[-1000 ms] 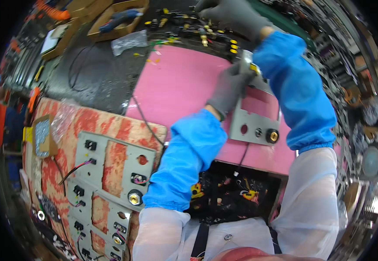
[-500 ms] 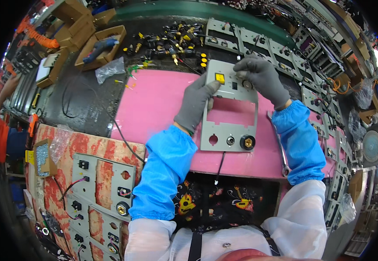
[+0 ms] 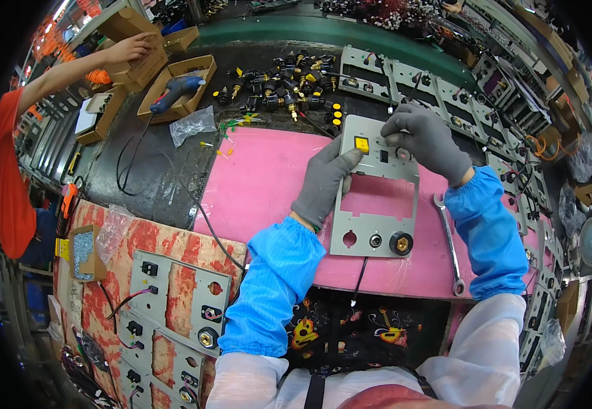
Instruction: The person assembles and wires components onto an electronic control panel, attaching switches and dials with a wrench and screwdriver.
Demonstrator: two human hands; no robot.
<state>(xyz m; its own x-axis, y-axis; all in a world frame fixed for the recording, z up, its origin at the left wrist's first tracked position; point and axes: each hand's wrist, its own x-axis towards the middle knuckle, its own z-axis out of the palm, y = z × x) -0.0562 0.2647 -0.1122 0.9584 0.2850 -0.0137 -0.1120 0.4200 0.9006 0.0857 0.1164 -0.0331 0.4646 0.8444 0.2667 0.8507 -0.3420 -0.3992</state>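
Note:
My left hand, in a grey glove, grips the left edge of a grey metal panel. Its thumb lies beside a yellow rocker switch. The panel has a large rectangular cutout, with a round hole, a small round connector and a black socket with a brass centre below it. At the panel's upper right my right hand, also gloved, has its fingers pinched together; whatever is between them is hidden. A black cable hangs below the panel. Right of it a wrench lies on the pink sheet.
Black connectors are heaped at the back. A power screwdriver lies in a cardboard box. More panels rest at the lower left and along the right. On the far left a co-worker's arm reaches toward an open carton.
The view has shifted, so the bench sits lower and further right. Both my hands keep their places on the panel. The co-worker's arm has come up toward the carton.

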